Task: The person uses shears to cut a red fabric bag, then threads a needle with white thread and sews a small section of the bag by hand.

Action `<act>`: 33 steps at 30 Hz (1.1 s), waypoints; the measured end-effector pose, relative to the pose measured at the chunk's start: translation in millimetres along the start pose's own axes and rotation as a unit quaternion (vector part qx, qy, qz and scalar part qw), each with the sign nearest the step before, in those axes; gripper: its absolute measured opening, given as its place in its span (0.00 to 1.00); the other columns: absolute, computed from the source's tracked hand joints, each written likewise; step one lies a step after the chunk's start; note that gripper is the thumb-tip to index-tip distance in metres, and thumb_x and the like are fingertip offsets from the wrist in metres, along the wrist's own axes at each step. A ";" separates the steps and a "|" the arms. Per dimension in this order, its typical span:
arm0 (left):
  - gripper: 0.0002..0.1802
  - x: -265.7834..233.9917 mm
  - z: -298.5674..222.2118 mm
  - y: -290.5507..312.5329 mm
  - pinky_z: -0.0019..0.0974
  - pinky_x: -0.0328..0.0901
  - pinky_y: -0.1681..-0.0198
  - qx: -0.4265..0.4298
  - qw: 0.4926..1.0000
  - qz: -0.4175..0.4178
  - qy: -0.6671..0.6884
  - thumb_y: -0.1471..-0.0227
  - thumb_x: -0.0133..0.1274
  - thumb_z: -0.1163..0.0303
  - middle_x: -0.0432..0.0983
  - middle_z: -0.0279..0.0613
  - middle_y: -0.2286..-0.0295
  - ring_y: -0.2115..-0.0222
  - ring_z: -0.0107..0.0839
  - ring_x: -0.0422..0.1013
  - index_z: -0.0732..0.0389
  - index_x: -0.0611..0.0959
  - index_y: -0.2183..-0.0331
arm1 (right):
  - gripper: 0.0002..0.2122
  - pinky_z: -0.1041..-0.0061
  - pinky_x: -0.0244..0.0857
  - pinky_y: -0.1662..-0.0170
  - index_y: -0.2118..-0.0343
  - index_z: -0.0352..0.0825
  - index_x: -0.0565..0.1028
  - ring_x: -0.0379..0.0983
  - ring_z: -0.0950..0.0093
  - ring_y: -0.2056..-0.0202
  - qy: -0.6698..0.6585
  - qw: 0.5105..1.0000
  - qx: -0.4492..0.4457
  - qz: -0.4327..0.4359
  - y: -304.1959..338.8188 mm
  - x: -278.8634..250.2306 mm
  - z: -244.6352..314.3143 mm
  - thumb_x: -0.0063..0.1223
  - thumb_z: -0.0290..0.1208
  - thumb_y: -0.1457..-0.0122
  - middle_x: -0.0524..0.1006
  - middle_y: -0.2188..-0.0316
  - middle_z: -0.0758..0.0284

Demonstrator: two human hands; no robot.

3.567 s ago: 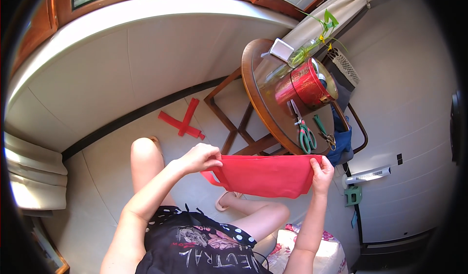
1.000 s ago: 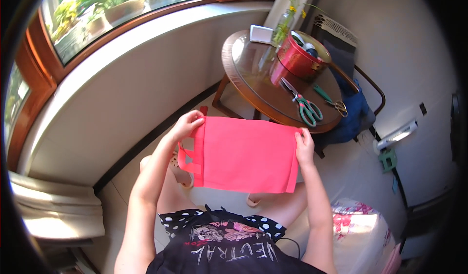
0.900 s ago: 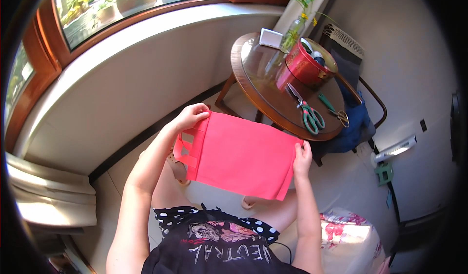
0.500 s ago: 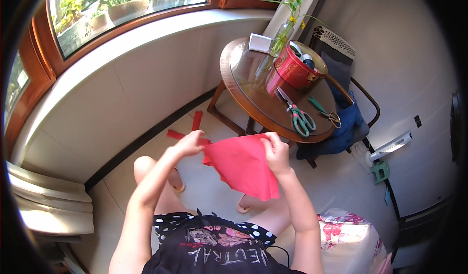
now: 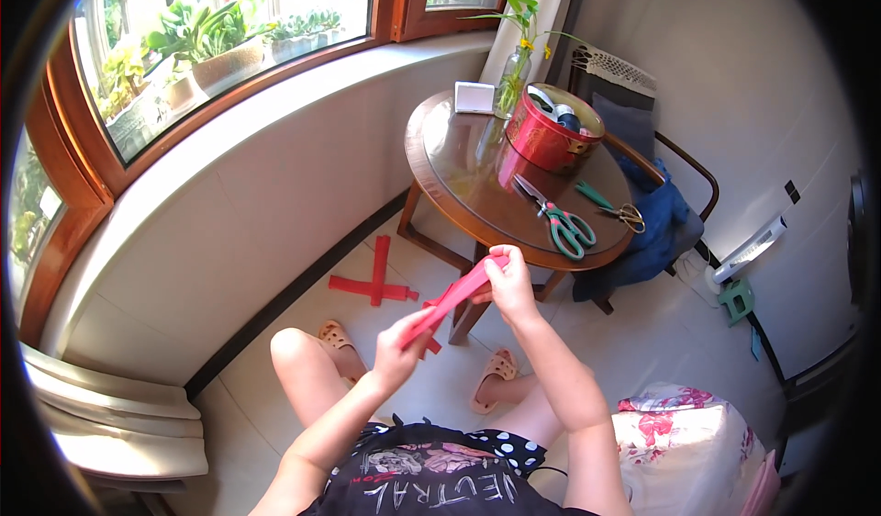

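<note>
A piece of red cloth (image 5: 456, 294) is stretched slantwise between my hands, folded into a narrow band with loose ends hanging beneath. My left hand (image 5: 398, 355) grips its lower end. Higher up and nearer the table, my right hand (image 5: 510, 286) pinches the other end between thumb and fingers. Crossed red cloth strips (image 5: 378, 277) lie on the floor beyond my left hand. Large scissors with green handles (image 5: 567, 225) rest on the round table (image 5: 424, 140), blades slightly apart. Beside them is a small pair of scissors (image 5: 630, 218) with a green cover on its blades.
On the table stand a red round tin (image 5: 549, 144) full of small items, a glass vase with a plant (image 5: 511, 89) and a white box (image 5: 473, 97). Behind is a chair with blue cloth (image 5: 656, 231). A flowered cover (image 5: 674, 433) lies at my right.
The red cloth has gone from a spread, hanging sheet to a narrow folded band. My left hand has come lower and to the right; my view has shifted slightly.
</note>
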State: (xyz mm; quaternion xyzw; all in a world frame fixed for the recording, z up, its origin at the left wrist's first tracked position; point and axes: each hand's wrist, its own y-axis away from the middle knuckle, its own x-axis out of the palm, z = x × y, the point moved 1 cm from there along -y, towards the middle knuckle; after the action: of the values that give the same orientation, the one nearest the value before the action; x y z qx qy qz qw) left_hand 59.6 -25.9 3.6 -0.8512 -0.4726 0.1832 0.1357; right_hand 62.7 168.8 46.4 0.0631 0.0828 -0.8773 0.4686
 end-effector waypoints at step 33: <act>0.24 -13.5 28.7 -32.1 0.29 0.61 0.61 -0.211 0.956 -0.075 0.189 0.61 0.54 0.70 0.70 0.40 0.68 0.66 0.25 0.66 0.63 0.65 0.60 | 0.03 0.83 0.61 0.68 0.79 0.33 0.67 0.66 0.80 0.75 -0.269 0.959 0.085 0.035 25.3 -35.9 -6.7 0.45 0.22 0.51 0.70 0.78 0.67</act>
State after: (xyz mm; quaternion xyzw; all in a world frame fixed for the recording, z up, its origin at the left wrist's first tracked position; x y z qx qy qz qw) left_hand 16.2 -19.2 -6.7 -0.8418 -0.5287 -0.0951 0.0533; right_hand 103.8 185.4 44.4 -0.1324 -0.1236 -0.8485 0.4972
